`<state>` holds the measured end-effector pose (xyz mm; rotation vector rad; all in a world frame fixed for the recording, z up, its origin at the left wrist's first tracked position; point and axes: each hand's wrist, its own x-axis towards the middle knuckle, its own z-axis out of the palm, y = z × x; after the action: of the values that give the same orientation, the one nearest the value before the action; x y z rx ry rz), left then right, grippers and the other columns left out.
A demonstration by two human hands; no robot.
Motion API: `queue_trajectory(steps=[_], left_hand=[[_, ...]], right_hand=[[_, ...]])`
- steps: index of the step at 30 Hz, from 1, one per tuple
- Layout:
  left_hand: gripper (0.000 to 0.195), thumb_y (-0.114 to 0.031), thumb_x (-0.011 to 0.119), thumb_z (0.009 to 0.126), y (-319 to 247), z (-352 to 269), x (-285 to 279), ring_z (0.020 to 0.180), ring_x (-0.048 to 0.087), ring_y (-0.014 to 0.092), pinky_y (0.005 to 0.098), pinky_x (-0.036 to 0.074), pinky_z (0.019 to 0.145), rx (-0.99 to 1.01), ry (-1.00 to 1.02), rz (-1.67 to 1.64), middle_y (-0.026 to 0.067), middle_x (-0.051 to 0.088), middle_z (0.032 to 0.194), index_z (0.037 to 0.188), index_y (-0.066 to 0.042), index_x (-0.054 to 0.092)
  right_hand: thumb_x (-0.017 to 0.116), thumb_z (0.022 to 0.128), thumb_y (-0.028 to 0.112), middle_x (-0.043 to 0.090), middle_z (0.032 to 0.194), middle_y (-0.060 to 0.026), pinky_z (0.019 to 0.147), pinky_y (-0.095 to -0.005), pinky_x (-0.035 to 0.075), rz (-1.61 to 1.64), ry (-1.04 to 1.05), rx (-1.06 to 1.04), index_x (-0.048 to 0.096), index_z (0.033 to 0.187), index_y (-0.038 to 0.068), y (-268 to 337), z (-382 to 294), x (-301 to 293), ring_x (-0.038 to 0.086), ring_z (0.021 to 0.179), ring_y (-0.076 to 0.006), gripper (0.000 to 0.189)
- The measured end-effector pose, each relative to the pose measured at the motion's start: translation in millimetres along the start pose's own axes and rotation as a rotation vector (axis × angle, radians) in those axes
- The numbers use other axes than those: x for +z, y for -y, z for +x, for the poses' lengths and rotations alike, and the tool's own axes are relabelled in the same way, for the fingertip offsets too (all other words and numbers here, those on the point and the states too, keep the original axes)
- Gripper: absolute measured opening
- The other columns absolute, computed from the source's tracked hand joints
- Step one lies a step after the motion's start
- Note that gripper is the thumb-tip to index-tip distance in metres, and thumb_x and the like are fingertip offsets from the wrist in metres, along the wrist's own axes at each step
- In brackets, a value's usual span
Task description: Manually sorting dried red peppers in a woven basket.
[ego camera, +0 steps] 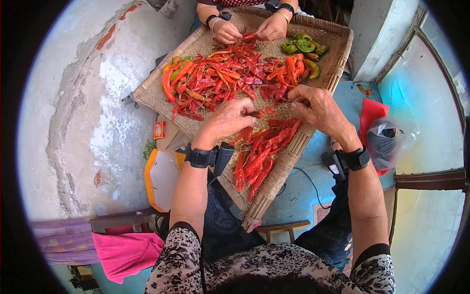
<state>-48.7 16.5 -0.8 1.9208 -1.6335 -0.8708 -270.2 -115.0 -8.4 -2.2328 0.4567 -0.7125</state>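
Observation:
A woven wicker tray (176, 55) stands before me, heaped with dried red chili peppers (220, 79). My left hand (235, 117) is over its near part, thumb and fingers pinched at a blurred red chili pepper (266, 111). To the right, my right hand (314, 106) has its fingers bent beside the dark red chilies; whether it grips anything is unclear. Several long red chilies (259, 158) lie in a separate group near the tray's close corner. Fresher red chilies (293, 70) and green peppers (304, 44) sit at the right side.
Across the tray, another person's hands (253, 33) hold a red chili. A rough plaster wall (110, 110) rises at left, near a small red matchbox (159, 130) and an orange-edged box (150, 176). At right are a clear plastic bag (391, 136), a black cable (312, 183) and a window (422, 103).

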Motion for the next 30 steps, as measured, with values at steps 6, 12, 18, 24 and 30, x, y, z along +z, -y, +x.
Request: queue_trajectory(steps=[6,12,18,24,30], left_hand=[[0.024,-0.011,0.061,0.087,-12.8,-1.4,5.1,0.082,0.055,0.007,0.0230,0.045,0.071,0.033,-0.020,-0.442,-0.0002,0.059,0.094,0.108,-0.001,0.055],[0.024,-0.014,0.057,0.093,-15.9,12.0,27.8,0.083,0.056,0.005,0.0210,0.046,0.071,0.094,-0.045,-0.717,-0.0011,0.062,0.098,0.115,-0.004,0.056],[0.017,-0.005,0.060,0.090,-21.0,22.3,43.8,0.084,0.056,0.005,0.0206,0.047,0.072,0.143,-0.113,-0.803,-0.0002,0.061,0.097,0.106,-0.003,0.059],[0.015,-0.004,0.064,0.086,-19.2,34.3,52.9,0.080,0.056,0.006,0.0202,0.048,0.071,0.172,-0.248,-0.873,-0.0001,0.060,0.091,0.100,-0.003,0.058],[0.017,-0.004,0.067,0.083,-25.4,30.1,16.3,0.076,0.056,0.005,0.0193,0.047,0.063,0.101,-0.293,-0.718,0.0001,0.061,0.085,0.098,-0.005,0.059]], right_hand=[[0.063,0.080,0.006,0.065,0.079,-0.0184,0.067,-0.0386,0.050,-0.009,0.046,0.002,0.060,0.096,-0.002,3.0,0.0,-0.4,0.065,0.074,-0.0304,0.018],[0.067,0.080,0.010,0.067,0.081,-0.0177,0.068,-0.0397,0.051,0.060,0.066,0.015,0.060,0.095,-0.001,1.7,1.2,10.5,0.066,0.077,-0.0323,0.020],[0.067,0.076,0.011,0.065,0.082,-0.0204,0.070,-0.0437,0.049,-0.048,-0.089,-0.012,0.060,0.094,0.002,4.7,5.0,20.6,0.063,0.079,-0.0376,0.021],[0.070,0.076,0.014,0.063,0.078,-0.0203,0.067,-0.0427,0.048,0.014,-0.051,-0.001,0.060,0.091,0.001,6.2,5.5,12.1,0.062,0.074,-0.0369,0.022],[0.069,0.078,0.014,0.059,0.071,-0.0183,0.064,-0.0403,0.047,0.103,-0.124,0.073,0.057,0.085,-0.001,3.8,5.6,4.3,0.059,0.067,-0.0335,0.021]])
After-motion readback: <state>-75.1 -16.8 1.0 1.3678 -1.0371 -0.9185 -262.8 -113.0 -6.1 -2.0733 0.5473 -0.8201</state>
